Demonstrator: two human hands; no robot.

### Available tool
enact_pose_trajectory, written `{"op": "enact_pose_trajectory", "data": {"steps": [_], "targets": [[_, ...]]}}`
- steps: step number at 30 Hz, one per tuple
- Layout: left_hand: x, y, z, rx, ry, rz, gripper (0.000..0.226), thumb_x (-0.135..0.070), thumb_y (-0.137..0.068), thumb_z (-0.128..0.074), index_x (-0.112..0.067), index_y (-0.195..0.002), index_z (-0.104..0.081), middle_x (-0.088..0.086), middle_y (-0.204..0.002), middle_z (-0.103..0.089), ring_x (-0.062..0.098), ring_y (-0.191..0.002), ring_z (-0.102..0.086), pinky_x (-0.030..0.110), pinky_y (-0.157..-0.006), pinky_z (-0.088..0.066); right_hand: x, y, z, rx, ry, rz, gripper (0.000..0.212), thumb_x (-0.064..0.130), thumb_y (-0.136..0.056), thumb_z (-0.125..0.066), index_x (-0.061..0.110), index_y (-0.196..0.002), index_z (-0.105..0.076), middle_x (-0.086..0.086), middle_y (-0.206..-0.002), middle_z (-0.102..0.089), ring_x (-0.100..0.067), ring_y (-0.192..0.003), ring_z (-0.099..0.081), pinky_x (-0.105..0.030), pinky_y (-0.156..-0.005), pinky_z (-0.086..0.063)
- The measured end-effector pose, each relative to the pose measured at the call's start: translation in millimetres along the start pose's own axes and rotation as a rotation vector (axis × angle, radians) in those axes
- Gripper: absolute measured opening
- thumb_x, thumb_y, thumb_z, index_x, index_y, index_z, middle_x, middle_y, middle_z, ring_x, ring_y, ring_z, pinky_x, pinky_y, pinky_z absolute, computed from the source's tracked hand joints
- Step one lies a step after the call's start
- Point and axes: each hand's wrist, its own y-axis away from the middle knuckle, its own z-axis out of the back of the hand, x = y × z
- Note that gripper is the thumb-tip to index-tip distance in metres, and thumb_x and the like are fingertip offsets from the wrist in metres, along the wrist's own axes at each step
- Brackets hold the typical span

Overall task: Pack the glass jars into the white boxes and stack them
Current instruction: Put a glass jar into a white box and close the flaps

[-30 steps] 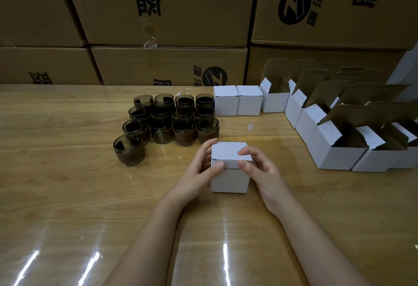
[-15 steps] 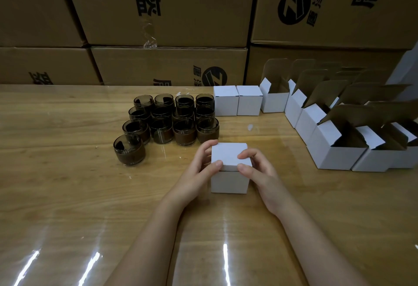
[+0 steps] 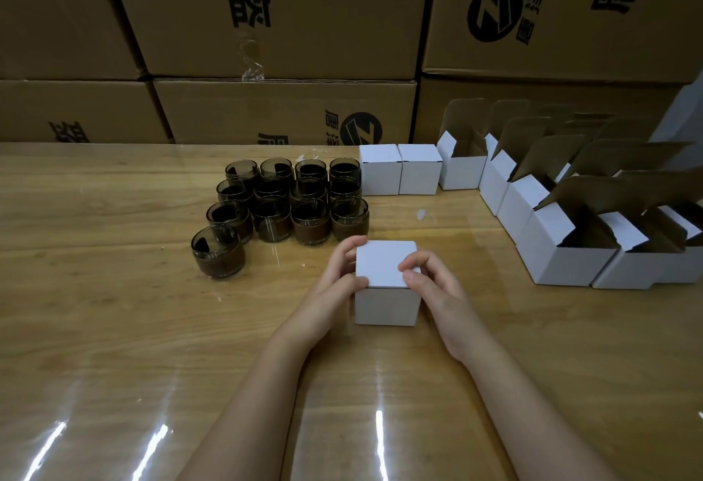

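Note:
A closed white box stands on the wooden table in front of me. My left hand grips its left side, thumb on the lid's near left corner and fingers curled over the far left edge. My right hand holds the right side, thumb and fingertips pressing the lid near its right edge. Several dark glass jars stand in rows behind and left of the box, one jar apart at the front left. Two closed white boxes stand side by side at the back.
Several open white boxes with raised brown flaps line the right side of the table. Large brown cartons are stacked along the back edge. A small clear scrap lies on the table between the boxes.
My right hand's fingers have slid further onto the lid's right part and curled more. The box and my left hand have stayed nearly where they were.

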Motion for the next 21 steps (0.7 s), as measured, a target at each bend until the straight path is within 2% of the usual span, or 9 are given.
{"op": "enact_pose_trajectory", "data": {"steps": [5,9,13,17,21], "targets": [[-1.2,0.1,-0.9,-0.005,0.009,0.000,0.056,-0.026,-0.076,-0.046,-0.037,-0.130,-0.039,-0.004,-0.129,-0.047,0.009,-0.114,-0.050,0.008,-0.079,-0.043,0.1,-0.3,0.1,0.001,0.018,-0.010,0.011,0.030,-0.076,-0.055,0.025,-0.084,-0.060,0.007,-0.099,-0.053,0.012,-0.080,-0.052,-0.005,-0.066,-0.041],[-3.6,-0.8,0.7,-0.014,0.016,0.025,0.057,-0.027,-0.073,-0.047,-0.037,-0.128,-0.041,-0.006,-0.127,-0.048,0.005,-0.112,-0.049,0.007,-0.077,-0.043,0.0,-1.0,-0.9,0.005,0.015,-0.009,0.010,0.028,-0.077,-0.054,0.023,-0.085,-0.059,0.007,-0.097,-0.053,0.011,-0.080,-0.051,-0.004,-0.066,-0.039],[-5.6,-1.3,1.2,-0.014,0.010,0.039,0.054,-0.028,-0.071,-0.048,-0.035,-0.124,-0.047,-0.005,-0.127,-0.049,0.011,-0.114,-0.048,0.017,-0.082,-0.042,-0.5,-1.0,-3.1,-0.008,0.011,0.003,0.010,0.026,-0.076,-0.052,0.021,-0.083,-0.058,0.006,-0.095,-0.051,0.011,-0.078,-0.050,-0.005,-0.064,-0.038],[-7.5,-4.1,-3.7,-0.040,0.033,0.028,0.045,-0.023,-0.067,-0.046,-0.029,-0.111,-0.051,-0.005,-0.113,-0.050,0.010,-0.100,-0.049,0.008,-0.072,-0.043,-1.1,-1.7,-4.1,-0.020,0.012,0.006,0.010,0.025,-0.076,-0.052,0.019,-0.082,-0.057,0.006,-0.092,-0.051,0.011,-0.074,-0.049,-0.005,-0.062,-0.038],[-3.8,-2.5,-3.9,-0.040,0.036,0.029,0.043,-0.026,-0.071,-0.046,-0.032,-0.113,-0.052,-0.004,-0.113,-0.052,0.002,-0.094,-0.053,0.009,-0.073,-0.043,-3.2,-0.8,-3.6,-0.014,-0.004,-0.005,0.009,0.030,-0.078,-0.054,0.033,-0.082,-0.061,0.012,-0.095,-0.056,0.007,-0.084,-0.052,-0.009,-0.069,-0.040]]}}
